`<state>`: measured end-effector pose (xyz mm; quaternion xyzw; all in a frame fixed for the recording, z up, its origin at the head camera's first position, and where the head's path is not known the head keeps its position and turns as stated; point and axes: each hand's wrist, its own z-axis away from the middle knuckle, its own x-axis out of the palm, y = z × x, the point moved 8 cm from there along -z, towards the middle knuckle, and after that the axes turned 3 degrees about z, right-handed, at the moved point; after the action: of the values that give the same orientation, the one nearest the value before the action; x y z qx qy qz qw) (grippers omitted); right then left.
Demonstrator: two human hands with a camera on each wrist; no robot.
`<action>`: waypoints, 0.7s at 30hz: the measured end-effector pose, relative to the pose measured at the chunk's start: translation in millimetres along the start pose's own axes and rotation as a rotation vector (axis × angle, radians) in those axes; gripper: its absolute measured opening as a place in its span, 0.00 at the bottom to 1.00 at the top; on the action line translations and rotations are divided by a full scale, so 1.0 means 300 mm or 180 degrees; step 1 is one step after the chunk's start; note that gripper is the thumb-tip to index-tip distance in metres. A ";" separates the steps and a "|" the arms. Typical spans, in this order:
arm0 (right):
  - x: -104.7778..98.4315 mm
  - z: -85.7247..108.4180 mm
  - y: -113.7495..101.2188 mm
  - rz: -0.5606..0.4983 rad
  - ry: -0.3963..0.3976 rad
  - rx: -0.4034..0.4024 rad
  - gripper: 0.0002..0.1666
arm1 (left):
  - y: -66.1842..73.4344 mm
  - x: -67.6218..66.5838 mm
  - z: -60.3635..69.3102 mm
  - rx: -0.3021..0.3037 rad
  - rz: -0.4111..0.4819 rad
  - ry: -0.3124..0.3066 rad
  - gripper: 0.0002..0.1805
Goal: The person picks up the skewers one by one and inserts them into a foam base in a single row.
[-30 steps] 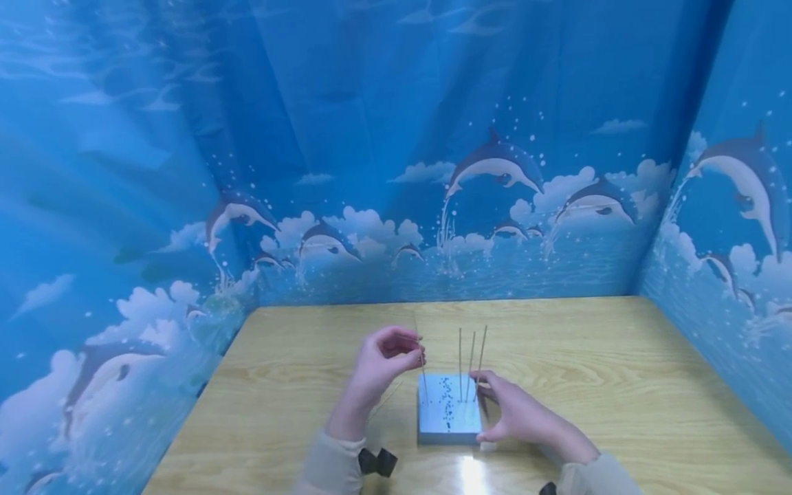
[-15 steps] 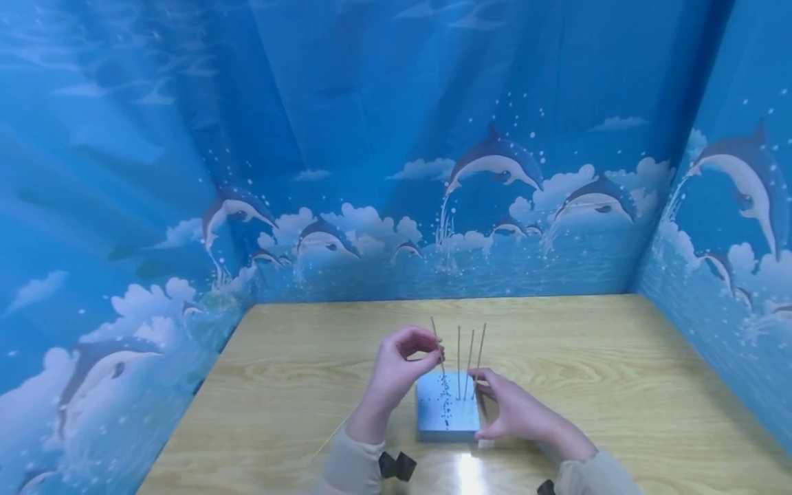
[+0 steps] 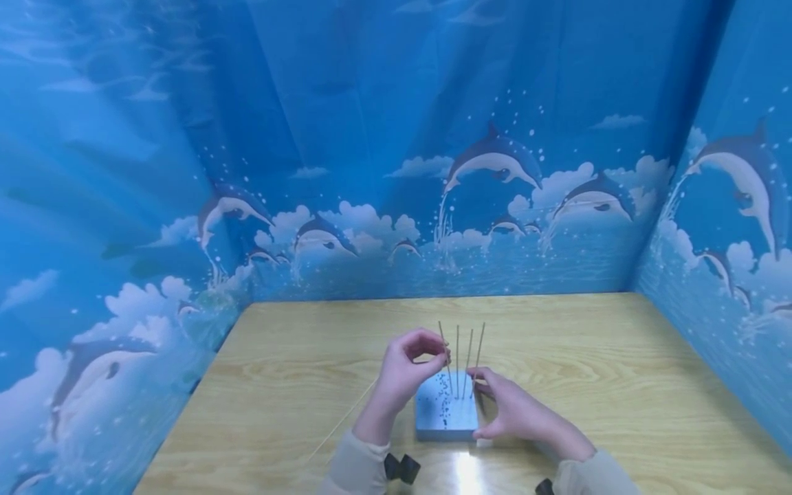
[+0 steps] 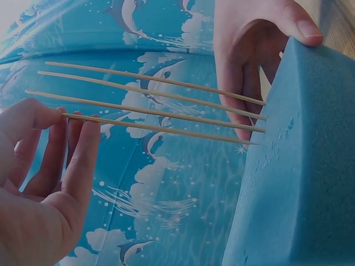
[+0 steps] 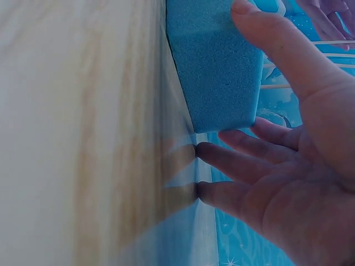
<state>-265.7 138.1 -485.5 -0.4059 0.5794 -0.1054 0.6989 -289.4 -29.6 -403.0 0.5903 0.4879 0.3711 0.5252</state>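
Note:
A blue foam block, its top pitted with small holes, sits on the table. Three thin wooden skewers stand in its right half. My left hand pinches a fourth-looking, similar skewer near its upper end between thumb and fingertips. That skewer's pointed tip meets the block's top face beside the standing row, in the left wrist view; whether it has gone in, I cannot tell. My right hand holds the block's right side, thumb at the near corner and fingers toward the far side. Some of its fingertips touch the table.
Another skewer lies on the table to the left, partly behind the left forearm. A small white piece is by the block's near right corner. A dolphin-print curtain borders the table at the back and sides.
My left hand has moved right with its skewer, from the block's left side over the holes to beside the standing skewers. The right hand has stayed on the block.

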 end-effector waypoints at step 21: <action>-0.003 -0.002 -0.008 -0.0021 0.0012 -0.0089 0.64 | -0.007 0.010 0.002 0.0034 -0.0210 0.0038 0.11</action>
<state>-265.8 137.0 -483.3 -0.4173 0.5809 -0.1004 0.6917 -288.5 -27.0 -405.4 0.5745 0.5122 0.3545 0.5310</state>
